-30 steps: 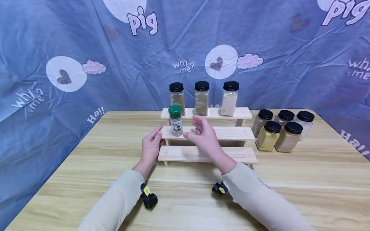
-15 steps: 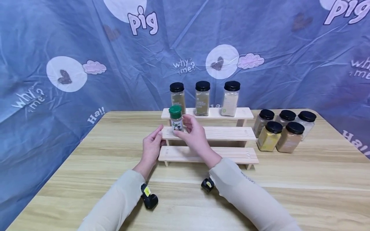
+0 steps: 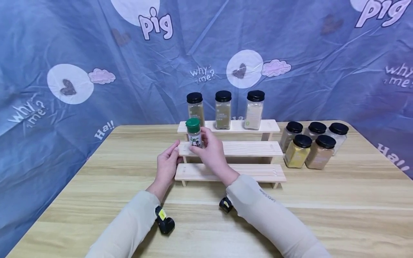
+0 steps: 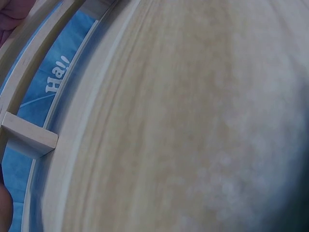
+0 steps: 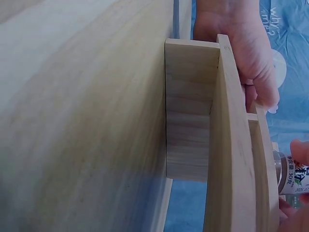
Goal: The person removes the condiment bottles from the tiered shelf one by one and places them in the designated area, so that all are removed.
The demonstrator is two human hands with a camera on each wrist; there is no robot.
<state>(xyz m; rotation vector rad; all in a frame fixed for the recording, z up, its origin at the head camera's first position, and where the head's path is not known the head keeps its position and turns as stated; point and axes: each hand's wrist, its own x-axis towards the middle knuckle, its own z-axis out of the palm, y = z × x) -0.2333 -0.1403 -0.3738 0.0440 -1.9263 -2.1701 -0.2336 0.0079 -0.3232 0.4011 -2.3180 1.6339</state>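
In the head view a small spice bottle point(image 3: 194, 139) with a green cap and white label stands upright at the left end of the middle tier. My right hand point(image 3: 211, 150) grips it from the right, thumb across its front. The right wrist view shows the lower part of the spice bottle point(image 5: 295, 176) between thumb and fingers. At the left end of the three-tier wooden rack point(image 3: 248, 148), my left hand point(image 3: 166, 165) holds the middle board's edge. Its thumb point(image 5: 266, 92) lies on that edge in the right wrist view.
Along the top tier stand three black-lidded jars: a brown one point(image 3: 195, 107), a cumin jar point(image 3: 223, 111) and a pale one point(image 3: 253, 114). Several more black-lidded jars, including a yellow one point(image 3: 297, 154), cluster on the wooden table point(image 3: 200, 229) right of the rack. A blue curtain point(image 3: 129, 89) hangs behind.
My right hand has moved left from beside the spice bottle and taken hold of it. The left hand has stayed at the rack's end.
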